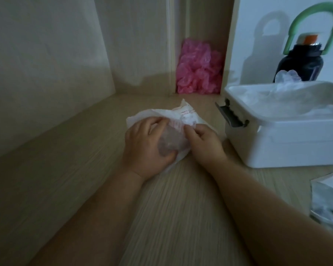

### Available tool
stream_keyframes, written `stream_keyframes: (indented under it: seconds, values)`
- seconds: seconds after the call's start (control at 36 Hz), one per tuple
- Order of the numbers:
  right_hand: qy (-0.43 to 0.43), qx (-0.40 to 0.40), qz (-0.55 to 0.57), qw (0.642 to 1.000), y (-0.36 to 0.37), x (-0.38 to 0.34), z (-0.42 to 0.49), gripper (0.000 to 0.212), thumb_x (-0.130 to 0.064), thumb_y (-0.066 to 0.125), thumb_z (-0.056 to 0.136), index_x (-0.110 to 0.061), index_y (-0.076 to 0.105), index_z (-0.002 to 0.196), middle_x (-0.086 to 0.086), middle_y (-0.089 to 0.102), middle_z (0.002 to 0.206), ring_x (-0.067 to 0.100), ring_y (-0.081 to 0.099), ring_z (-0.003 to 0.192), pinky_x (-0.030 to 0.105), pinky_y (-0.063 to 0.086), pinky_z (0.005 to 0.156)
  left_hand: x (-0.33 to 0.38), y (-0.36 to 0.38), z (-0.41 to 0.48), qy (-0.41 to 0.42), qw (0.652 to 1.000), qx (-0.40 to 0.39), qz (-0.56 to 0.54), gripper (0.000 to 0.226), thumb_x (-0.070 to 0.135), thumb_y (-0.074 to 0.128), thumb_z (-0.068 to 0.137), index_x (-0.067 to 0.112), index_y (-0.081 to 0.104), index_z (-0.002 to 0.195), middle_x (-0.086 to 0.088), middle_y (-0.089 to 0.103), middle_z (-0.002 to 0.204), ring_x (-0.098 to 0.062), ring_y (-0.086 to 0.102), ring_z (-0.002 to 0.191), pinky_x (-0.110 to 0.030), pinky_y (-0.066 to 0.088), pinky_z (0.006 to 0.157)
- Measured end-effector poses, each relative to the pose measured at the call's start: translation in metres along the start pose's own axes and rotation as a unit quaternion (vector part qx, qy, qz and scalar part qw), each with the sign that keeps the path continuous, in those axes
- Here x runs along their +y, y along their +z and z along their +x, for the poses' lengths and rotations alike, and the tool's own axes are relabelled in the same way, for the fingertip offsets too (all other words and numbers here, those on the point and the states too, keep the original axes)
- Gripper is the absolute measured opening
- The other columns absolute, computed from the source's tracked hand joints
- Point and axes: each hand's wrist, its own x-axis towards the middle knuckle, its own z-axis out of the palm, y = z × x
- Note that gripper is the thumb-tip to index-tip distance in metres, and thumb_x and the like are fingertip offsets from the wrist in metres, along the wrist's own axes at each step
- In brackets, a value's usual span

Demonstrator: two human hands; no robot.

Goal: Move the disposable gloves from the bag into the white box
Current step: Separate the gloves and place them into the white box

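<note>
A white plastic bag (183, 115) with red print lies on the wooden desk, a wad of clear disposable gloves (169, 143) showing through it. My left hand (144, 144) grips the bag's near left side, fingers curled over the wad. My right hand (204, 141) pinches the bag's edge on the right. The white box (288, 144) stands open to the right, with clear gloves (300, 98) lying inside it.
A pile of pink plastic (198, 70) fills a narrow recess at the back. A black bottle (300, 62) with a green loop handle stands behind the box. A grey latch (231, 116) sticks out from the box's left end. Another clear bag (329, 204) lies at the right edge.
</note>
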Motion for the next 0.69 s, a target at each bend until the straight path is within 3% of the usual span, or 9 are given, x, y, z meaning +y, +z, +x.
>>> stream_keyframes:
  seconds: [0.08, 0.17, 0.22, 0.33, 0.39, 0.44, 0.5, 0.58, 0.69]
  values:
    - [0.006, -0.006, -0.018, 1.0, 0.0, 0.003, 0.002, 0.042, -0.032, 0.045, 0.098, 0.004, 0.064, 0.086, 0.017, 0.064, 0.082, 0.029, 0.06, 0.078, 0.043, 0.049, 0.075, -0.004, 0.003, 0.0, -0.02, 0.998, -0.064, 0.007, 0.077, 0.065, 0.05, 0.063, 0.021, 0.062, 0.124, -0.001, 0.057, 0.128, -0.026, 0.045, 0.126, -0.045, 0.033, 0.102]
    - [0.021, 0.002, -0.016, 1.0, -0.001, 0.005, 0.006, 0.041, -0.031, 0.044, 0.098, 0.002, 0.062, 0.081, 0.01, 0.061, 0.074, 0.026, 0.057, 0.074, 0.035, 0.046, 0.069, -0.013, 0.009, 0.001, -0.025, 0.997, -0.067, 0.008, 0.06, 0.061, 0.051, 0.066, 0.019, 0.073, 0.102, -0.006, 0.063, 0.122, -0.035, 0.045, 0.126, -0.047, 0.032, 0.104]
    - [0.022, -0.007, -0.027, 0.999, 0.0, 0.005, 0.008, 0.043, -0.032, 0.044, 0.098, 0.004, 0.061, 0.083, 0.013, 0.062, 0.078, 0.03, 0.058, 0.077, 0.038, 0.048, 0.071, -0.018, 0.013, 0.001, -0.019, 0.998, -0.068, 0.0, 0.045, 0.054, 0.053, 0.073, 0.019, 0.076, 0.089, -0.008, 0.066, 0.116, -0.039, 0.048, 0.124, -0.051, 0.034, 0.106]
    - [0.021, -0.014, -0.045, 0.999, 0.001, 0.01, 0.013, 0.04, -0.035, 0.044, 0.098, -0.001, 0.063, 0.092, 0.012, 0.063, 0.085, 0.027, 0.059, 0.079, 0.043, 0.049, 0.078, -0.018, 0.014, 0.004, -0.001, 0.999, -0.034, -0.008, 0.035, 0.045, 0.051, 0.078, 0.021, 0.076, 0.075, -0.003, 0.071, 0.102, -0.038, 0.057, 0.113, -0.055, 0.043, 0.096]
    - [-0.007, -0.011, -0.025, 1.0, 0.003, 0.012, 0.013, 0.028, -0.032, 0.051, 0.096, -0.012, 0.061, 0.112, 0.002, 0.062, 0.102, 0.016, 0.058, 0.094, 0.037, 0.048, 0.088, -0.016, 0.013, 0.005, -0.007, 1.0, -0.007, -0.022, 0.032, 0.044, 0.054, 0.077, 0.021, 0.076, 0.074, -0.001, 0.072, 0.098, -0.037, 0.059, 0.108, -0.053, 0.046, 0.092]
    - [-0.058, 0.0, -0.022, 0.998, 0.005, 0.014, 0.013, 0.051, -0.027, 0.061, 0.091, -0.024, 0.043, 0.139, 0.0, 0.048, 0.132, 0.014, 0.045, 0.121, 0.028, 0.038, 0.101, -0.017, 0.014, 0.005, -0.021, 0.999, -0.014, -0.035, 0.033, 0.047, 0.054, 0.075, 0.023, 0.077, 0.079, 0.002, 0.072, 0.099, -0.034, 0.059, 0.109, -0.054, 0.046, 0.093]
    - [-0.124, 0.022, -0.065, 0.99, 0.007, 0.016, 0.013, 0.055, -0.026, 0.064, 0.089, -0.025, 0.043, 0.14, 0.004, 0.043, 0.139, 0.018, 0.039, 0.129, 0.032, 0.033, 0.106, -0.016, 0.014, 0.005, -0.024, 0.999, -0.026, -0.04, 0.036, 0.05, 0.054, 0.074, 0.024, 0.076, 0.084, 0.004, 0.071, 0.101, -0.031, 0.06, 0.11, -0.052, 0.045, 0.094]
    - [-0.173, 0.03, -0.081, 0.981, 0.008, 0.016, 0.015, 0.024, -0.026, 0.054, 0.094, -0.014, 0.067, 0.111, 0.004, 0.06, 0.113, 0.018, 0.053, 0.107, 0.039, 0.043, 0.095, -0.014, 0.013, 0.005, -0.014, 0.997, -0.019, -0.078, 0.03, 0.041, 0.056, 0.078, 0.02, 0.076, 0.082, 0.001, 0.071, 0.094, -0.028, 0.063, 0.099, -0.043, 0.048, 0.088]
    - [-0.116, 0.024, -0.023, 0.993, 0.006, 0.008, 0.012, 0.029, -0.024, 0.05, 0.097, -0.002, 0.06, 0.082, -0.002, 0.053, 0.069, 0.006, 0.047, 0.064, 0.028, 0.04, 0.064, -0.009, 0.01, 0.004, -0.016, 0.992, -0.011, -0.126, 0.017, 0.024, 0.06, 0.084, 0.013, 0.073, 0.085, -0.001, 0.067, 0.09, -0.019, 0.059, 0.09, -0.025, 0.039, 0.079]
